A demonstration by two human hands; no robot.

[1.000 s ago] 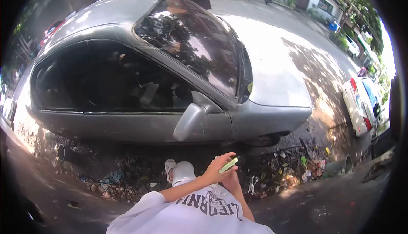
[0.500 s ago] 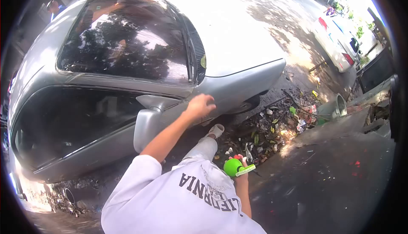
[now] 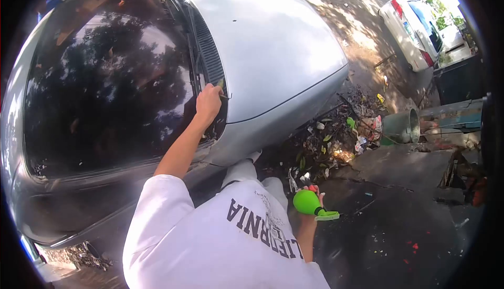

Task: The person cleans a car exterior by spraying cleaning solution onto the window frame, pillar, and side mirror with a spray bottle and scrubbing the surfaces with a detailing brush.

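Note:
My left hand point(image 3: 209, 102) reaches over the car's side to the base of the dark windshield point(image 3: 105, 84). Its fingers are closed at a small green-yellow leaf point(image 3: 221, 83), beside the black vent strip and the corner of the silver hood point(image 3: 278, 42). My right hand point(image 3: 319, 192), low and to the right of my body, grips a bright green sprayer point(image 3: 306, 202) with a rounded body, a pale flat end and a red part. The sprayer hides part of this hand.
Leaves and litter point(image 3: 328, 144) lie on the ground beside the car. A greenish pipe or bucket point(image 3: 401, 127) lies farther right. A white car point(image 3: 412, 34) stands at the upper right. Dark pavement point(image 3: 362, 236) stretches along my right side.
My left hand has moved from above the fender to the leaf at the windshield base and closed. My right hand still holds the sprayer. The view has shifted toward the hood.

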